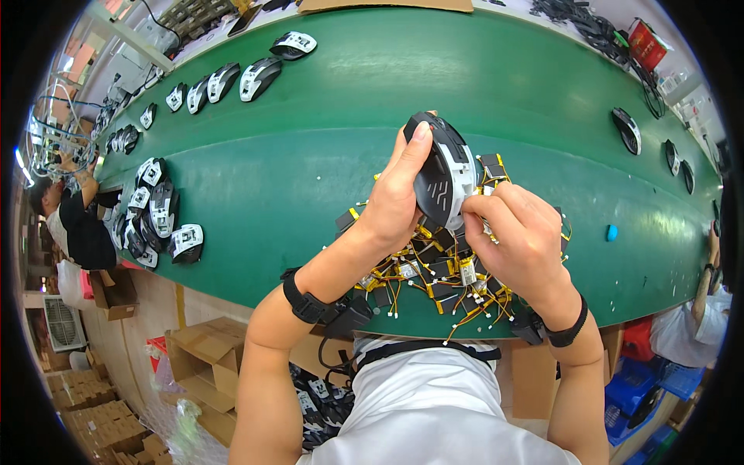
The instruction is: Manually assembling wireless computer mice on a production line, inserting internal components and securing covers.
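Observation:
My left hand is wrapped round a black and white computer mouse, holding it tilted on its side above the table. The fingertips of my right hand are pinched together at the mouse's white lower edge; what they hold, if anything, is hidden. Beneath both hands lies a loose pile of small battery packs with yellow tape, thin coloured wires and white plugs. Part of the pile is covered by my hands and the mouse.
Several mice are heaped on the green table at the left, and more stand in a row farther back. Others sit at the right. A small blue lump lies right of the pile. People sit at both ends; cardboard boxes stand below.

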`<action>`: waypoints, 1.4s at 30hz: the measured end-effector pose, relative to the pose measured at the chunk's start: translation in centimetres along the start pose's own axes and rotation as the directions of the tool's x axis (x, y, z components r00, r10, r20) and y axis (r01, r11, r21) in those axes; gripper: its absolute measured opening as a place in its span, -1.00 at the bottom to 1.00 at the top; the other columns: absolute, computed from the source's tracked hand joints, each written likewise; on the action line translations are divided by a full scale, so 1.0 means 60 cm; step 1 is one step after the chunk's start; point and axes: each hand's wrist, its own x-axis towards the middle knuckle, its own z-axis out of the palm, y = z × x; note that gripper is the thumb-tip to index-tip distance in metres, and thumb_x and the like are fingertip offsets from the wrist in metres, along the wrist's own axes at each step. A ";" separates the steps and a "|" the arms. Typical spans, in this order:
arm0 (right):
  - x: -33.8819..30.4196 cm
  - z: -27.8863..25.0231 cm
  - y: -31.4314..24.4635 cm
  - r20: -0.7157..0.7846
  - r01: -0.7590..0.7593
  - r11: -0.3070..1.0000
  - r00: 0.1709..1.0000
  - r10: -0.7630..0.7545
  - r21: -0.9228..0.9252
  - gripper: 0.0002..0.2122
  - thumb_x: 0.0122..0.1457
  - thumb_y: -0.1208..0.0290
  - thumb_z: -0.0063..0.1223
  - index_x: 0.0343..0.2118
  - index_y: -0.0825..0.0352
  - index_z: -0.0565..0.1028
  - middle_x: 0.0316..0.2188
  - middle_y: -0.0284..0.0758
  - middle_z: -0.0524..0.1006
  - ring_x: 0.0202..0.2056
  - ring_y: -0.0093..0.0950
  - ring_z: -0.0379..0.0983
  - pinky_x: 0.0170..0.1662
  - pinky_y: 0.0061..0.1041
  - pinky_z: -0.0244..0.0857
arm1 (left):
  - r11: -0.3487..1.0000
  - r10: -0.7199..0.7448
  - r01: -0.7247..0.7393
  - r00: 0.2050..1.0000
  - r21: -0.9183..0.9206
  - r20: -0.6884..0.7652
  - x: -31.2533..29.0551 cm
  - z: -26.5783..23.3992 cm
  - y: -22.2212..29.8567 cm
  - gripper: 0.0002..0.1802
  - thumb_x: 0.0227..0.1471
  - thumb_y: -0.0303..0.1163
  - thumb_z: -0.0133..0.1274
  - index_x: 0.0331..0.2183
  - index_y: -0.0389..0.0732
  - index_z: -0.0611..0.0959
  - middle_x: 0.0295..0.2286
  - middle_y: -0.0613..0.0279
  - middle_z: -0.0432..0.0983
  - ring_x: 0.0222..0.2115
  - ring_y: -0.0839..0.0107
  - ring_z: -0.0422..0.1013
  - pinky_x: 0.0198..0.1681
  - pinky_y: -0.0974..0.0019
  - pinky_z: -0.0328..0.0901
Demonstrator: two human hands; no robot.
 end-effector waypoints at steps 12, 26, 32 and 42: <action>-0.003 -0.003 0.002 0.101 -0.089 0.979 0.992 0.071 0.182 -0.84 -0.14 0.54 0.23 -0.44 0.31 0.51 -0.57 -0.32 0.40 -0.57 -0.38 0.40 -0.53 -0.44 0.28 | 0.998 0.034 -0.028 0.991 0.049 -0.126 0.003 -0.005 -0.011 -0.53 0.26 0.01 -0.36 -0.06 -0.16 0.37 -0.33 0.13 0.48 -0.35 0.32 0.50 -0.25 0.25 0.44; -0.016 0.026 0.001 0.020 -0.069 0.948 0.998 0.066 0.311 -0.76 -0.24 0.48 0.37 -0.48 0.33 0.50 -0.60 -0.32 0.44 -0.54 -0.36 0.42 -0.46 -0.44 0.31 | 0.982 0.176 -0.162 0.972 0.097 -0.153 -0.011 0.010 -0.011 -0.48 0.27 0.02 -0.41 -0.02 -0.17 0.36 -0.31 0.17 0.46 -0.42 0.33 0.50 -0.34 0.25 0.47; -0.006 0.024 0.003 -0.083 0.024 0.968 0.997 -0.004 0.251 -0.73 -0.24 0.48 0.37 -0.42 0.31 0.53 -0.64 -0.35 0.41 -0.59 -0.40 0.39 -0.49 -0.49 0.30 | 0.989 0.146 -0.145 0.988 0.008 -0.049 -0.012 0.009 0.008 -0.40 0.25 0.11 -0.48 0.04 -0.14 0.30 -0.25 0.02 0.47 -0.35 0.16 0.52 -0.30 0.18 0.48; -0.004 -0.002 0.007 0.621 -0.671 0.118 0.728 0.291 0.731 -0.75 0.24 0.35 -0.03 -0.14 0.44 0.39 -0.40 -0.28 0.55 -0.38 -0.57 0.49 -0.28 -0.57 0.38 | 0.863 0.465 -0.487 0.869 0.130 0.168 -0.022 0.025 0.027 -0.11 0.09 0.30 -0.28 0.23 -0.07 -0.06 -0.09 -0.14 0.36 -0.21 0.01 0.47 -0.15 0.04 0.42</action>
